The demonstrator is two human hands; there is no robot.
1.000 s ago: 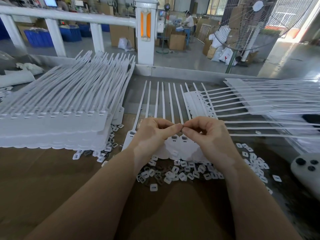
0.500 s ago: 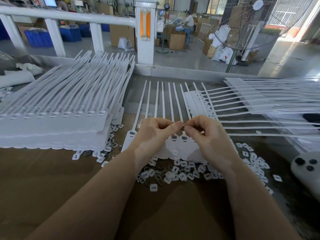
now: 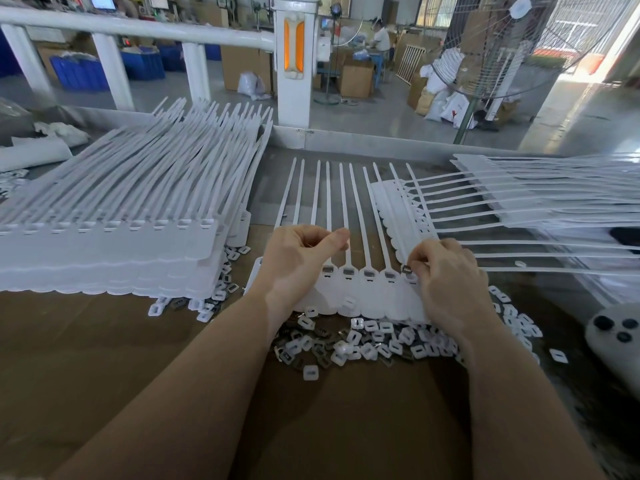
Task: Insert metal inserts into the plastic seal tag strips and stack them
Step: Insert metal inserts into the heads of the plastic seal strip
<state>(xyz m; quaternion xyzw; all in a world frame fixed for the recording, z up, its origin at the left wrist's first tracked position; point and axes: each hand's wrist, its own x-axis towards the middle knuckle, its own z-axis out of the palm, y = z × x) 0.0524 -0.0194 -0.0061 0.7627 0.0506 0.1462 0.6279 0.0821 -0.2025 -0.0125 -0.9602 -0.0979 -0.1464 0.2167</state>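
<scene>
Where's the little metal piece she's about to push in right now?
The metal insert is pinched in the right hand, right of centre in the head view, at the rightmost slot of the tag strip lying between both hands.

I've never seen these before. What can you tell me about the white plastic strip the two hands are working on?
The white plastic seal tag strip lies flat on the brown cardboard, a joined row of scalloped tags with thin tails pointing away. Several sockets hold grey metal. The right hand pinches a small metal insert at one socket; the left hand rests on its left part.
</scene>
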